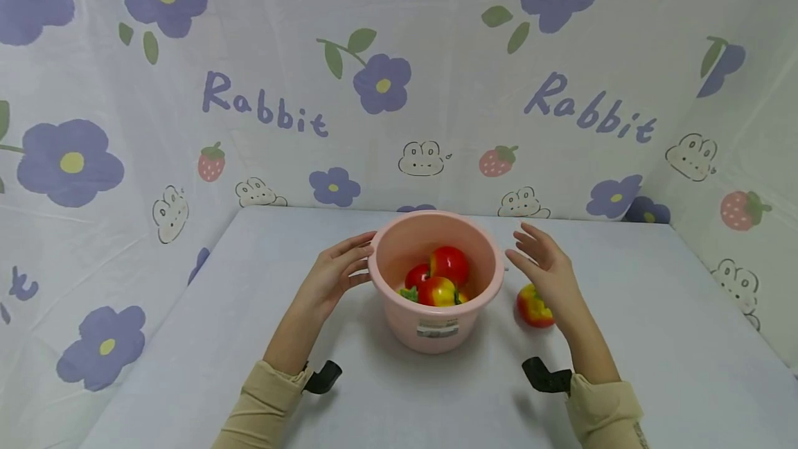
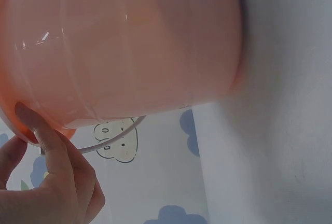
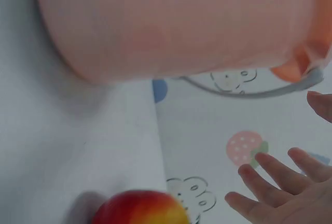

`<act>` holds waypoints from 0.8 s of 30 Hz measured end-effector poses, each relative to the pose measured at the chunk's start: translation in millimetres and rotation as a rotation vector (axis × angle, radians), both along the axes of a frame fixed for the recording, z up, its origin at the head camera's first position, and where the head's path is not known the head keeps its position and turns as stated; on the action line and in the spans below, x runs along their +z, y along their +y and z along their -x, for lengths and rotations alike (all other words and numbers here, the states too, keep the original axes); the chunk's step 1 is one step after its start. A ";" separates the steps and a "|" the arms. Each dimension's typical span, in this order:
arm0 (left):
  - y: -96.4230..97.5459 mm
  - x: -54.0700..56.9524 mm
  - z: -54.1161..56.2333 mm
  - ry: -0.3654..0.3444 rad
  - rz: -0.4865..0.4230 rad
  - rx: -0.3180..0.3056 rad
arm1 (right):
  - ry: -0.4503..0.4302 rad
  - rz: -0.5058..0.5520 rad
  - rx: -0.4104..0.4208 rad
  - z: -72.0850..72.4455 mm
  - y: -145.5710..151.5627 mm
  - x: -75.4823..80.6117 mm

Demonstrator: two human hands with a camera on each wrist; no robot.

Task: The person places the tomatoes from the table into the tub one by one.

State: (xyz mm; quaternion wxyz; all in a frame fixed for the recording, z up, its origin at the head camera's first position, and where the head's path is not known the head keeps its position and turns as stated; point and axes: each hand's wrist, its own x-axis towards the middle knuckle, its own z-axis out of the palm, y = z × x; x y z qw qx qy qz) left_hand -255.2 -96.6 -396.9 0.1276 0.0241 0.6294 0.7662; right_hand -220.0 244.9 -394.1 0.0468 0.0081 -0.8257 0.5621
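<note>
A pink plastic bucket point(image 1: 430, 331) stands upright on the table. My left hand point(image 1: 330, 274) holds its rim at the left side; in the left wrist view, fingertips point(image 2: 26, 114) lie right at the rim and the other fingers are bent below. Inside the bucket are several red and red-yellow round fruits point(image 1: 449, 265), with a bit of green leaf point(image 1: 408, 293). My right hand point(image 1: 551, 272) is off the bucket's right side, fingers spread and holding nothing. Below that hand, a red-and-yellow round fruit point(image 1: 533, 307) sits on the table, partly covered by the hand in the head view.
A grey-white bail handle point(image 3: 249, 94) hangs along the bucket's far side. The white tabletop point(image 1: 218, 380) reaches back to a printed cloth backdrop point(image 1: 449, 102) with flowers and rabbits. Black wrist mounts point(image 1: 324, 376) jut inward from both sleeves.
</note>
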 end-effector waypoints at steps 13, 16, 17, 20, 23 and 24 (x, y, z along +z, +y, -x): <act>-1.0 -0.5 0.8 0.000 0.007 -0.002 | -0.135 -0.069 -0.116 -6.9 25.0 -38.5; -1.1 -0.9 1.1 -0.003 0.009 -0.001 | -0.171 -0.051 -0.161 -8.4 30.6 -47.7; -1.1 -1.0 1.2 -0.003 0.007 -0.001 | -0.179 -0.044 -0.173 -9.0 32.4 -50.5; -1.1 -1.5 1.3 0.001 0.004 -0.003 | -0.194 -0.033 -0.208 -11.7 36.9 -56.8; -1.2 -1.6 1.2 0.009 0.007 -0.008 | -0.204 -0.016 -0.245 -14.3 39.8 -60.4; -1.4 -2.0 1.4 0.012 0.009 -0.011 | -0.207 -0.011 -0.259 -15.2 40.2 -61.2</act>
